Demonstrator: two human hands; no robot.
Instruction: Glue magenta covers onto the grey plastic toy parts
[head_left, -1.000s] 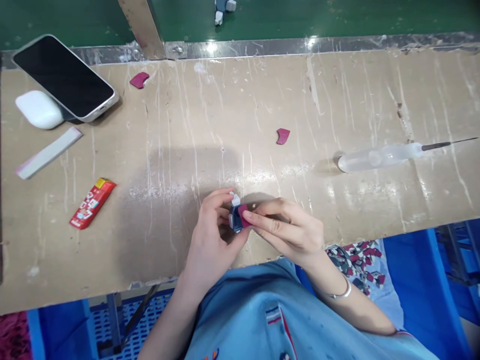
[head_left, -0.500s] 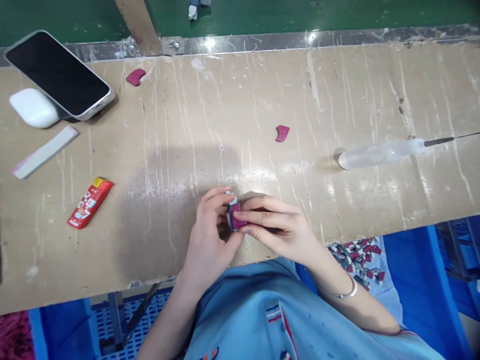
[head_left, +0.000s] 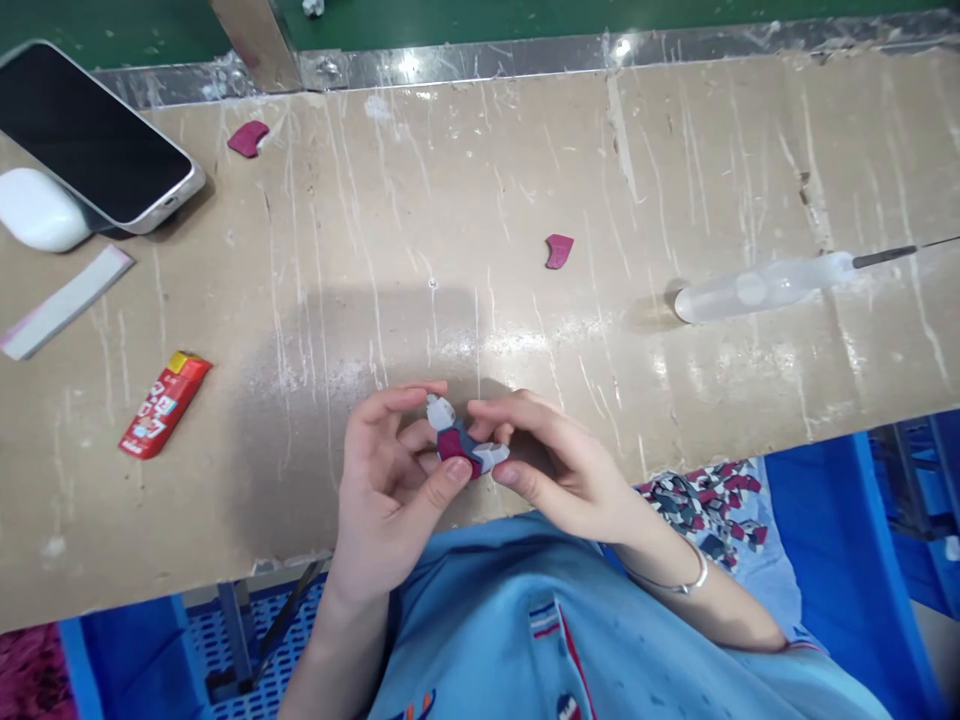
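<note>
A small toy figure (head_left: 459, 440) with a pale head end, a grey-blue body, a maroon panel and a pale lower end is held just above the table's near edge. My left hand (head_left: 394, 480) grips it, thumb pressed on the maroon panel and fingers behind. At its pale lower end, the thumb and fingers of my right hand (head_left: 559, 460) close round the figure; part of that contact is hidden. Beyond the hands, a loose curved maroon piece (head_left: 559, 251) lies on the tabletop (head_left: 360, 250). A second maroon piece (head_left: 248, 139) lies at the far left.
At left are a phone (head_left: 97, 140), a white case (head_left: 41, 210), a pale strip (head_left: 67, 300) and a red packet (head_left: 163, 405). A clear needle-tipped bottle (head_left: 765, 287) lies at right. Below the edge, a blue bin (head_left: 847, 560) stands beside many maroon and grey pieces (head_left: 712, 510).
The toy figure has been turned in my hands, so its head and pale lower end now show. My left thumb has moved onto the maroon panel, my right fingers off it. The view has shifted slightly.
</note>
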